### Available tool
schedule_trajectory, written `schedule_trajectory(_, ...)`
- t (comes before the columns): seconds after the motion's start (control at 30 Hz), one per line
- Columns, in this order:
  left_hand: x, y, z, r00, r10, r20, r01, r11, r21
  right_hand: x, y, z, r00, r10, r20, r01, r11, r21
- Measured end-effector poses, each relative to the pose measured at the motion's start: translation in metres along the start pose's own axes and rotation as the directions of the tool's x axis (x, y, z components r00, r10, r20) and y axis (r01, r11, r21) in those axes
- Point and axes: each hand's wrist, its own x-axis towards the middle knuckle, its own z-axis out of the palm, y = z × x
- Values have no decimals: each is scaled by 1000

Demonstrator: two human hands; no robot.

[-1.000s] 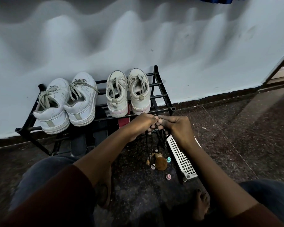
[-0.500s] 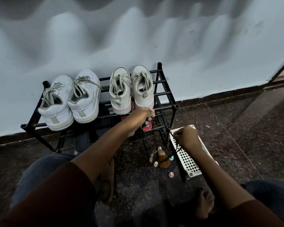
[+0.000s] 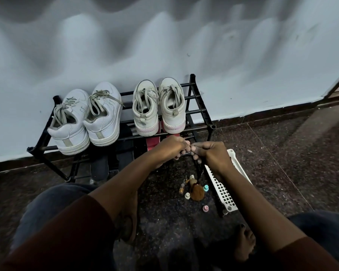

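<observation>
Charms [image 3: 196, 190]: on the floor before the rack [image 3: 201, 106], loose, likely kept in reach for threading
Basket [image 3: 221, 185]: off the rack's right front leg
Cord [image 3: 199, 170]: hangs before the rack's lower shelf, down toward the charms
Left hand [image 3: 171, 146]: fingers curled, pinching the cord's top
Right hand [image 3: 213, 156]: pinching it too, fingertips meeting the left's, probably to knot it
Shoes [image 3: 146, 112]: on the rack top, heels outward

Home entry: shoe rack [image 3: 201, 106] w/ sneakers [image 3: 104, 118].
</observation>
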Motion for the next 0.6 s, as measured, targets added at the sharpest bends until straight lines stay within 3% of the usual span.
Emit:
schedule_trajectory(0.07, -1, 1, -2, 1000, -5, 5, 5, 999, -32, 3, 5, -6, 998, -47, -42, 37, 974, -223)
schedule_trajectory(0.13, -2, 4, -6, 1000, 1, -8, -1, 998, -58, 5, 11, -11, 991, -102, -86, 51, 885, -463)
schedule_trajectory(0.37, -2, 9, -18, 995, 24, -101, -37, 990, -136, 9, 37, -23, 991, 36, -128, -118, 676, -727)
schedule_trajectory(0.4, -2, 9, -18, 993, 20, -113, -36, 989, -143, 7, 34, -21, 989, -19, -148, -93, 700, -708)
schedule_trajectory(0.47, -2, 9, -18, 994, 18, -112, -31, 992, -119, 4, 24, -15, 966, -147, -214, 10, 845, -535)
schedule_trajectory(0.53, -2, 8, -14, 997, 10, -74, -13, 999, -45, 0, 9, -8, 964, -162, -211, 109, 964, -243)
schedule_trajectory(0.6, -3, 7, -8, 1000, 10, -25, -10, 1000, -12, -1, -2, -2, 980, -145, -133, 135, 988, -81)
